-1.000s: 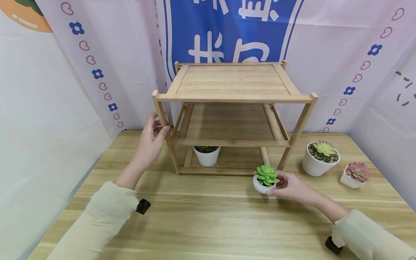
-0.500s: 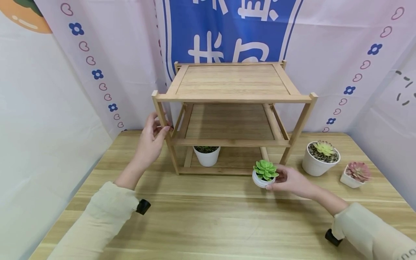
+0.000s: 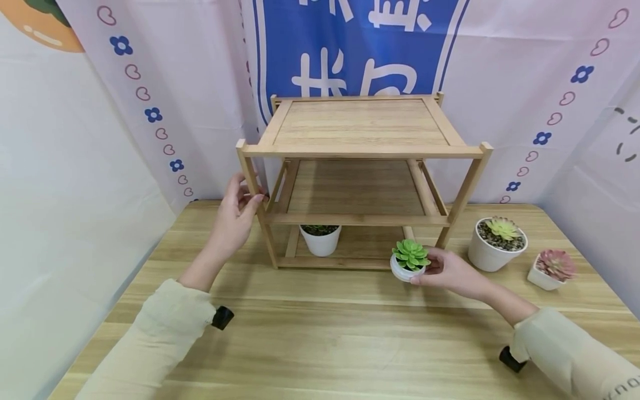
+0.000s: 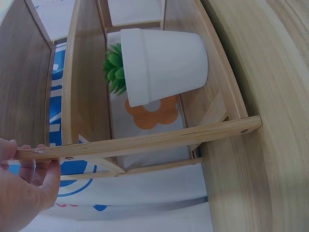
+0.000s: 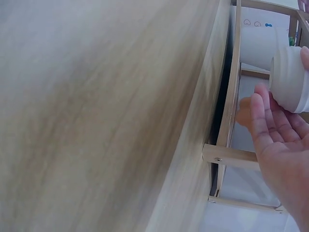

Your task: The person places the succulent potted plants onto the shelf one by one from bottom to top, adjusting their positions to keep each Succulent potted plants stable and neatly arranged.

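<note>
Since the earlier frames, the small potted succulent (image 3: 410, 261) has moved slightly away from the person, toward the lower front rail of the wooden rack (image 3: 360, 122); the left hand (image 3: 234, 220) has stayed in place. Right hand (image 3: 450, 271): pinching the white pot of that succulent between thumb and fingers; contact with the rail cannot be determined. Left hand: thumb and fingers curled round the rack's left front post. Materials: pale, grained wood in square-edged posts and flat panels; glossy, pointed green leaves in a rosette. Between the hands, on the bottom shelf, stands a larger white pot (image 3: 321, 244). Beyond the right hand, on the wood-grain surface (image 3: 310, 339), are a round pot (image 3: 492, 258) of gravel with a yellow-green rosette and a squarish pot (image 3: 544, 281) with a reddish one. Left wrist view shows the larger pot's smooth, tapered wall and green leaves, mostly hidden from the head view. Right wrist view alone shows the held pot's stepped lower wall and the fingers extended beneath it.
</note>
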Action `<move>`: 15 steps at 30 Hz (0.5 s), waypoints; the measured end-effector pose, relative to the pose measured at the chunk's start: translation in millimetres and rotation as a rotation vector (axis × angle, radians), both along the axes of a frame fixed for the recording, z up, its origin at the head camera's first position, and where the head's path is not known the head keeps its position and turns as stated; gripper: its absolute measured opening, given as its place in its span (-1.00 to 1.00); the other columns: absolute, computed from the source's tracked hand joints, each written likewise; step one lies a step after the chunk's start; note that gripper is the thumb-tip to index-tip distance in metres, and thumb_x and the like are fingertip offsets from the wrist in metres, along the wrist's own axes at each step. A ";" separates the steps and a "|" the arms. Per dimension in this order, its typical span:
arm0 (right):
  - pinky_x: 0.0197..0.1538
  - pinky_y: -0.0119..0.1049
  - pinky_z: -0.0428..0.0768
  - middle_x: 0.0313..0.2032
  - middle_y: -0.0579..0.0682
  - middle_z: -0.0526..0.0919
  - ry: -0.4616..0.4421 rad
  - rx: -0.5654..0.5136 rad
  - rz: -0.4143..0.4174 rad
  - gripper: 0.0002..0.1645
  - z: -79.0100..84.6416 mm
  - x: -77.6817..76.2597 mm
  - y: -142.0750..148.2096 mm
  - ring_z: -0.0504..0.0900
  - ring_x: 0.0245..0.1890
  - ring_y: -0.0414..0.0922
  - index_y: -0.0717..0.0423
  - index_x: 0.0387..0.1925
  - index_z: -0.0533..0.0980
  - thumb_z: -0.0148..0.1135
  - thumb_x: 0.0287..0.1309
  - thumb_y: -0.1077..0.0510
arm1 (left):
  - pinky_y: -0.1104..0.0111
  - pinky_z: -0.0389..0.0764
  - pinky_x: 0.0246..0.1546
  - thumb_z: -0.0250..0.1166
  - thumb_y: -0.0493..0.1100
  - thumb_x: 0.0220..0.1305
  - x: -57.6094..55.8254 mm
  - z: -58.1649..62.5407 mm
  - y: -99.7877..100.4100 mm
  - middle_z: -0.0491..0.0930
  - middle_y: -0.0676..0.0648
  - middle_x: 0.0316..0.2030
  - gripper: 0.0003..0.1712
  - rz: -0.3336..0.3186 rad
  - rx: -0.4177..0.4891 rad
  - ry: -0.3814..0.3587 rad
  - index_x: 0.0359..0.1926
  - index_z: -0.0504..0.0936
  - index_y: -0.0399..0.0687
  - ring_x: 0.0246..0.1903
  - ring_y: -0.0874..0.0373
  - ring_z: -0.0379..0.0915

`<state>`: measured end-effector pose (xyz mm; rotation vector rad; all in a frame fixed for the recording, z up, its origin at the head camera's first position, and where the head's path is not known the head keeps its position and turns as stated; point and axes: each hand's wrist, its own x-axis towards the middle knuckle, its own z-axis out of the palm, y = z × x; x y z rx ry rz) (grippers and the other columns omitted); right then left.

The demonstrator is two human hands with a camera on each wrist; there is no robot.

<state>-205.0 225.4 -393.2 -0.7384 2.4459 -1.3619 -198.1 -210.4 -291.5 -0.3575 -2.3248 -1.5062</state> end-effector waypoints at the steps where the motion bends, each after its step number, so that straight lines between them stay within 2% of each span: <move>1: 0.00 -0.37 0.67 -0.06 0.12 0.72 -0.004 -0.002 -0.002 -0.24 0.5 -0.1 -0.1 0.70 -0.04 -0.03 0.52 0.24 0.42 0.50 0.15 0.15 | 0.10 0.46 0.30 0.02 -0.39 0.57 -0.2 -0.2 -0.2 0.48 -0.42 0.06 -0.49 -0.002 0.000 0.001 0.44 0.19 -0.29 0.09 -0.27 0.50; 7: -0.01 -0.38 0.68 -0.04 0.16 0.71 -0.032 -0.016 -0.008 -0.23 2.9 -1.4 -1.6 0.68 0.00 0.01 0.53 0.27 0.39 0.49 0.17 0.17 | 0.03 0.46 0.30 0.02 -0.40 0.56 -0.8 -1.2 -1.1 0.46 -0.46 0.07 -0.48 -0.008 0.001 -0.005 0.45 0.17 -0.29 0.10 -0.27 0.49; 15: -0.03 -0.37 0.69 -0.06 0.14 0.71 -0.041 -0.014 -0.024 -0.23 0.7 -3.3 -5.0 0.68 -0.03 -0.03 0.52 0.26 0.40 0.51 0.16 0.15 | 0.04 0.47 0.31 0.01 -0.42 0.55 -0.7 -0.8 -1.2 0.46 -0.45 0.06 -0.47 -0.014 0.003 0.007 0.45 0.17 -0.30 0.09 -0.31 0.50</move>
